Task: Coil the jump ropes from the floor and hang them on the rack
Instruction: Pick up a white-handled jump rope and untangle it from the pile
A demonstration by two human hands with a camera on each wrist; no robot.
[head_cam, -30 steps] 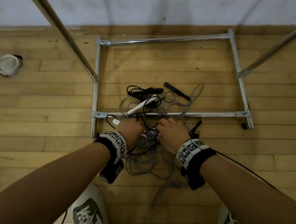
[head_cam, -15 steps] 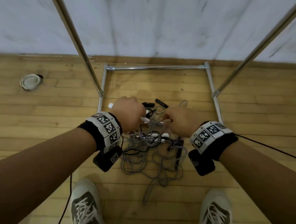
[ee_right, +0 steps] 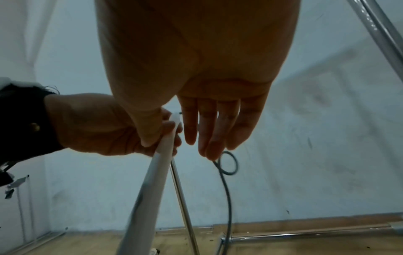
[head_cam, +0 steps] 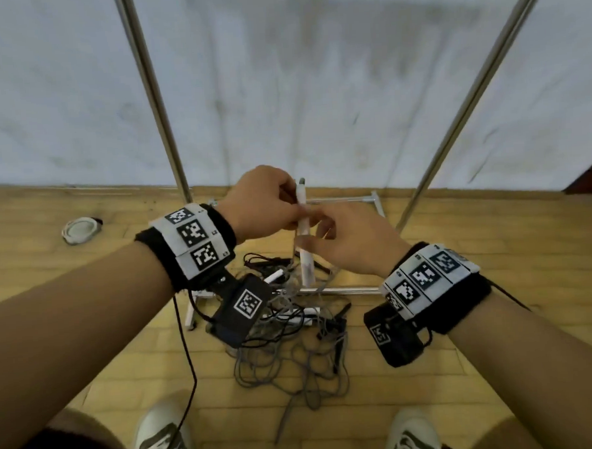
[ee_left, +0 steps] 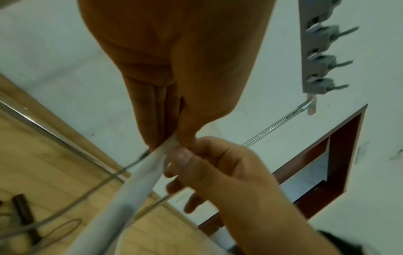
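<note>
A white jump-rope handle (head_cam: 305, 258) stands upright in the air in front of the rack. My left hand (head_cam: 295, 200) pinches its top end. My right hand (head_cam: 314, 235) holds it lower down, with the thumb across the front and loosely extended fingers behind. The handle's grey rope (ee_right: 227, 189) curls in a small loop by my right fingertips and drops toward the floor. Beneath my hands a tangled pile of grey and black ropes (head_cam: 287, 355) lies across the rack's base bar (head_cam: 346, 290), with a second white handle (head_cam: 275, 277) in it.
The rack's chrome uprights (head_cam: 154, 104) (head_cam: 479, 87) rise on both sides against a white wall. A strip of metal hooks (ee_left: 322, 62) shows in the left wrist view. A round white object (head_cam: 80, 229) lies on the wooden floor at left. My shoes (head_cam: 162, 440) stand near the pile.
Both hands have risen from the pile on the floor to about chest height, bringing the white handle up with them. The head view has tilted up toward the wall.
</note>
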